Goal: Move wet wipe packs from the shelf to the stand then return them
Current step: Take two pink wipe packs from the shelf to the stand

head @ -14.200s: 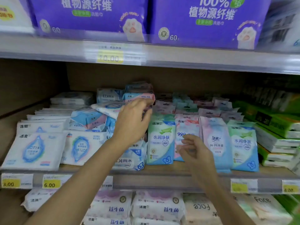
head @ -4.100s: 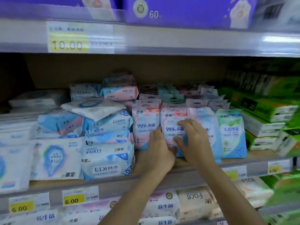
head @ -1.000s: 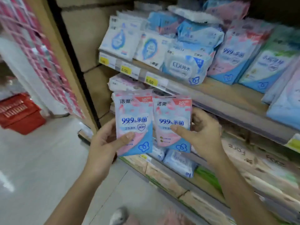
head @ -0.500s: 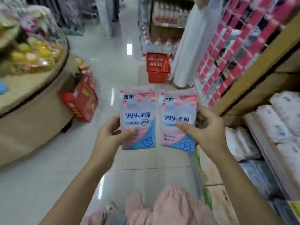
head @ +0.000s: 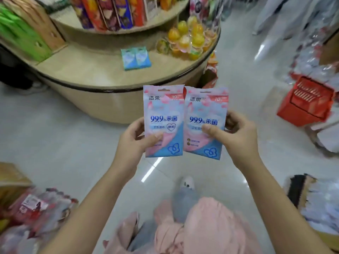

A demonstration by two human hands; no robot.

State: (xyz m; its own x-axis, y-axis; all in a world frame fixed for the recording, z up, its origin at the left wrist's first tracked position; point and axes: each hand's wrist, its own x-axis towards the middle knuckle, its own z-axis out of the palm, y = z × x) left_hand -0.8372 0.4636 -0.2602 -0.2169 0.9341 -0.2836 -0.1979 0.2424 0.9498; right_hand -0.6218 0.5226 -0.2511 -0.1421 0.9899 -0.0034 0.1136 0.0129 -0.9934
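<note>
I hold two pink-and-blue wet wipe packs side by side in front of me. My left hand [head: 134, 139] grips the left pack [head: 163, 116] by its lower left edge, thumb on the front. My right hand [head: 236, 133] grips the right pack [head: 206, 110] the same way from its right side. Both packs stand upright above the floor, just short of the round beige stand [head: 102, 77]. Two green-and-blue wipe packs [head: 136, 57] lie flat on the stand's lower tier.
The stand carries cups of orange jelly [head: 187, 39] at its right rim, green boxes [head: 22, 33] at the left and colourful packets on an upper tier. A red basket [head: 310, 101] sits on the floor to the right. Packaged goods lie at the lower left and lower right.
The view has swung left from the aisle to the round stand, which now fills the upper frame. Both hands keep the same hold on the two packs.
</note>
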